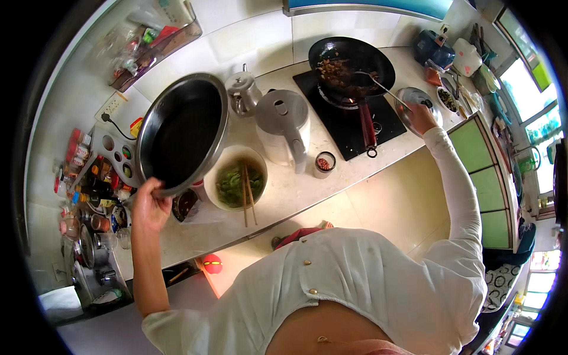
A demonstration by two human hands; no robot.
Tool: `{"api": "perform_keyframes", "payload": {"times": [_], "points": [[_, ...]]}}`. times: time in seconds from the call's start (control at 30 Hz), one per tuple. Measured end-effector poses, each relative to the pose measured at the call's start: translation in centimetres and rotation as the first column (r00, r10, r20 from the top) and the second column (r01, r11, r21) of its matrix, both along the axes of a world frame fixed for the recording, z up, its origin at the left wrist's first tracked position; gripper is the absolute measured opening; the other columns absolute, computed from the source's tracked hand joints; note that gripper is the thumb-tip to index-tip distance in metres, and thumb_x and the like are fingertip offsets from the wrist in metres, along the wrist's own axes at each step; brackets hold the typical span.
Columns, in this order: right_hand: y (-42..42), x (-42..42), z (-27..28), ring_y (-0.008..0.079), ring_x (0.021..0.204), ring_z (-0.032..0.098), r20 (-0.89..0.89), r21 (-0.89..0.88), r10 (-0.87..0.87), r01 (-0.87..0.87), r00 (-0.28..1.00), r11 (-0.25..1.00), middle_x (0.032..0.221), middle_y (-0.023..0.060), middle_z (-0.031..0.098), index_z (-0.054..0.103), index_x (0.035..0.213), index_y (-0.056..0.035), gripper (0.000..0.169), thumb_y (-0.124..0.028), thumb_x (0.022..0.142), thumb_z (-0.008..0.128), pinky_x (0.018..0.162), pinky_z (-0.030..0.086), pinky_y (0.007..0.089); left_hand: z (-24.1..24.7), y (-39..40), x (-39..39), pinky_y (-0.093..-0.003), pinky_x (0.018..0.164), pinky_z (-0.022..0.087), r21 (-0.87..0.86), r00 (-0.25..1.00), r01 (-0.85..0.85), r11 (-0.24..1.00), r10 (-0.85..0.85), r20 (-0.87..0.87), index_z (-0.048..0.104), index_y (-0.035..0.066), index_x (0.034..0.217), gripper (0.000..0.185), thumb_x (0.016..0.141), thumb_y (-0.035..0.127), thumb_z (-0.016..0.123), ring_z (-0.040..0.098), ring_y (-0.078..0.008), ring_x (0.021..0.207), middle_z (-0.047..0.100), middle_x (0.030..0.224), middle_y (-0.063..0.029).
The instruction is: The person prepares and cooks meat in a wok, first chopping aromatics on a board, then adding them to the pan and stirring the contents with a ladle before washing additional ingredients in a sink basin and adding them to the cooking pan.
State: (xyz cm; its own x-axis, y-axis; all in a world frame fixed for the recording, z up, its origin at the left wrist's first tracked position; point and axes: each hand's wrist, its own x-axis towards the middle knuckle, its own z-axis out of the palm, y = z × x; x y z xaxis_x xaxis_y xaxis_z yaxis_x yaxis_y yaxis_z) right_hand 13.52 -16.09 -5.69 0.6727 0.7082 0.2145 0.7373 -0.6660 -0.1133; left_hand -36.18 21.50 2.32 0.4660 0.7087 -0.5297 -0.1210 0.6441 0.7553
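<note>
My left hand (153,208) grips the near rim of a deep metal basin (217,142), which is tilted over the left side of the counter. Its dark inside shows no contents that I can make out. My right hand (421,117) is closed around the handle of a metal cooking spatula (390,91). The spatula's head reaches into a black wok (381,53), among browned pieces of food (333,71). Beneath the wok, a flame burns on the black hob (328,120). The wok's reddish handle (367,122) points towards me.
A bowl (262,164) of green leaves with chopsticks (245,191) stands beside an electric kettle (284,120) and a metal pot (243,91). Near the counter edge is a small jar (324,165). A lid (406,97) lies right of the hob; bottles and jars (97,182) crowd the left.
</note>
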Motion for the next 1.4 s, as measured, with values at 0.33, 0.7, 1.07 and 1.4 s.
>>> {"api": "perform_keyframes", "payload": {"times": [0.33, 0.7, 1.07, 1.4], "points": [[4.4, 3.0, -1.4, 0.0368, 0.079, 0.057, 0.051, -0.07, -0.046, 0.049, 0.998, 0.996, 0.083, 0.021, 0.058, 0.055, 0.083, -0.0012, 0.015, -0.007, 0.076, 0.043, 0.067, 0.047, 0.0416, 2.3, -0.5, 14.8, -0.0187, 0.053, 0.053, 0.014, 0.941, 0.29, 0.957, -0.287, 0.179, 0.044, -0.014, 0.071, 0.022, 0.08, 0.006, 0.042, 0.059, -0.0279, 0.073, 0.043, 0.096, -0.042], [10.1, 5.2, -2.5, 0.0338, 0.082, 0.058, -0.15, -0.01, -0.141, 0.141, 0.979, 0.99, 0.086, 0.0213, 0.059, 0.06, 0.083, 0.0025, 0.019, -0.003, 0.072, 0.044, 0.069, 0.048, 0.0389, 2.4, -1.9, 25.3, -0.023, 0.053, 0.055, -0.013, 0.939, 0.332, 0.943, -0.329, 0.097, 0.048, -0.015, 0.069, 0.016, 0.073, 0.0, 0.045, 0.058, -0.0323, 0.068, 0.053, 0.068, -0.022], [4.8, 5.7, -5.3, 0.0388, 0.072, 0.057, -0.244, 0.125, -0.025, 0.057, 0.969, 0.991, 0.082, 0.023, 0.057, 0.051, 0.086, 0.0018, 0.016, -0.004, 0.072, 0.045, 0.062, 0.047, 0.043, 0.4, -1.9, 32.7, -0.0324, 0.068, 0.054, 0.019, 0.928, 0.368, 0.93, -0.368, 0.061, 0.041, -0.017, 0.077, 0.016, 0.066, -0.005, 0.044, 0.058, -0.0351, 0.074, 0.051, 0.08, -0.0235], [0.3, 3.4, -4.2, 0.0394, 0.08, 0.055, -0.13, 0.108, -0.112, 0.126, 0.985, 0.986, 0.085, 0.0223, 0.057, 0.051, 0.097, -0.0051, 0.028, -0.003, 0.072, 0.04, 0.069, 0.045, 0.045, -3.1, -1.3, 38.3, -0.0373, 0.073, 0.052, 0.161, 0.899, 0.423, 0.892, -0.392, -0.194, 0.035, -0.013, 0.098, 0.034, 0.067, -0.001, 0.04, 0.056, -0.039, 0.078, 0.048, 0.092, -0.0264]]}}
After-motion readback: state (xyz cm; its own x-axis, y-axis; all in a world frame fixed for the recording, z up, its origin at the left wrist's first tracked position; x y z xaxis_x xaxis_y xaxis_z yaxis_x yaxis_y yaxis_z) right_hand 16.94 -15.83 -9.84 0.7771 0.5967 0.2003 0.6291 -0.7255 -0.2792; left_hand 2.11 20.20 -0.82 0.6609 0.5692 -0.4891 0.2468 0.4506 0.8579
